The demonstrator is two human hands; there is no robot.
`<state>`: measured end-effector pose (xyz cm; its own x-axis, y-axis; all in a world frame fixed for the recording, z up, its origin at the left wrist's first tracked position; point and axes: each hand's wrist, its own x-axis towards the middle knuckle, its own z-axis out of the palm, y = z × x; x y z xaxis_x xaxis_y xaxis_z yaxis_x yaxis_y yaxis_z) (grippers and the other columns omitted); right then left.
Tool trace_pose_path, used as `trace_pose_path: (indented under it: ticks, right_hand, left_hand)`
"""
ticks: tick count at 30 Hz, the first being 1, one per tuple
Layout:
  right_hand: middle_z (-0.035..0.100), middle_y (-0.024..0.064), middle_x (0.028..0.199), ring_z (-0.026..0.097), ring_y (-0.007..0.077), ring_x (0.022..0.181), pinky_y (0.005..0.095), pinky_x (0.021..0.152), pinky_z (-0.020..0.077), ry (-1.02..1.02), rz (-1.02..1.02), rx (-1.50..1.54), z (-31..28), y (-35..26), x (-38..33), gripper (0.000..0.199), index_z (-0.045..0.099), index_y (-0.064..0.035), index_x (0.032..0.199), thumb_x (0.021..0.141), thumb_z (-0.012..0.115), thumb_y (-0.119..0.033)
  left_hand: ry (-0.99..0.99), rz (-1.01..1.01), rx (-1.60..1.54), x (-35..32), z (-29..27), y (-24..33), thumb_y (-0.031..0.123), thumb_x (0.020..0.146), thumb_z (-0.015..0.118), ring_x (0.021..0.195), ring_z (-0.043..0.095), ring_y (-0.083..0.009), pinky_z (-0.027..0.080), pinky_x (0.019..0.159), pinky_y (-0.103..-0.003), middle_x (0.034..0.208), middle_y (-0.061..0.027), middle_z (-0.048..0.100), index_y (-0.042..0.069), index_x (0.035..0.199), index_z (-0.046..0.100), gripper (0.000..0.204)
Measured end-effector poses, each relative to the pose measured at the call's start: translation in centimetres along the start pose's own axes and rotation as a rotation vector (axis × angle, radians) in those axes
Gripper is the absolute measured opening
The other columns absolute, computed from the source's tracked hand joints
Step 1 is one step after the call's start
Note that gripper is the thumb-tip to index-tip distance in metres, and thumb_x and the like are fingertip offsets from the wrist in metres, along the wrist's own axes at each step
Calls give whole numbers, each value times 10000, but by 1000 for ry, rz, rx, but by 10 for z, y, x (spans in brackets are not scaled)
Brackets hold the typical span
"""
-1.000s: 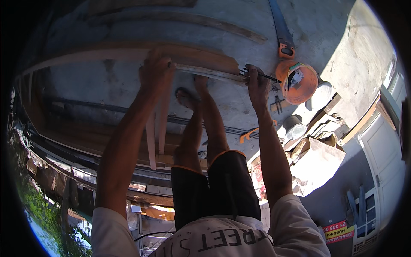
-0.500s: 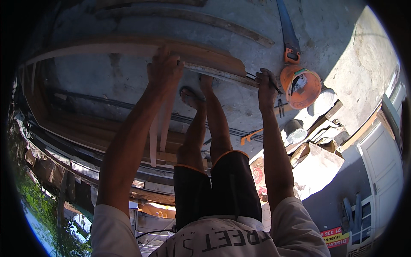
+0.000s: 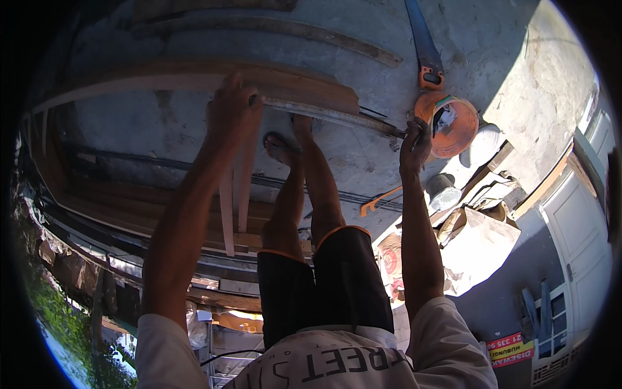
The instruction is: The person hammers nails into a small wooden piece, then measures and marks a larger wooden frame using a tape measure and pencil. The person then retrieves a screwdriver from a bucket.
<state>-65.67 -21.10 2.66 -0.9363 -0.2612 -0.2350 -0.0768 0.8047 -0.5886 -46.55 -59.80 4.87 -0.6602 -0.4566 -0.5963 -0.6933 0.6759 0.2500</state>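
A wooden frame board (image 3: pixel 304 84) stretches across in front of me. My left hand (image 3: pixel 233 110) is closed at its near edge, around the left end of a long, narrow, worn strip (image 3: pixel 324 113). The strip slants right across the gap above my feet. At its right end my right hand (image 3: pixel 415 146) has its fingers closed. A slim dark tool (image 3: pixel 396 131) sticks out of those fingers toward the strip's end; its exact kind is unclear. Below the left hand, two thin wooden slats (image 3: pixel 227 214) slope toward me.
Beyond my right hand stand an orange bucket (image 3: pixel 457 133) and a handsaw (image 3: pixel 427 55). An orange-framed hacksaw (image 3: pixel 379 202) lies by my legs, near a dark pail (image 3: pixel 444 191). Loose planks (image 3: pixel 278 29) lie farther off, and a white door (image 3: pixel 576 220) is at the right.
My right hand has shifted right and down, and the dark tool now points left at the strip's end. My left hand keeps its grip. The whole view has drifted slightly.
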Motion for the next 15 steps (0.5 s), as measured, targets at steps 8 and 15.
trace_pose_path:
  ticks: [8, 15]
  right_hand:
    - [733, 214, 1037, 737, 363, 985, 426, 886, 559, -12, -22, -3, 24, -25, -17, 189, 636, -3, 1194, 1069, 558, -122]
    - [746, 177, 1060, 740, 274, 984, 379, 852, 557, -189, 156, 167, 38, -56, -14, 272, 654, -19, 1259, 1064, 571, -190]
  left_hand:
    - [-56, -93, -7, 11, -52, -79, 365, 962, 688, 1080, 695, -429, 548, 953, -514, 1358, -225, 616, 116, 1099, 771, 296]
    - [64, -10, 23, 6, -60, -116, 374, 963, 687, 1125, 680, -423, 543, 942, -514, 1351, -227, 617, 102, 1058, 775, 301]
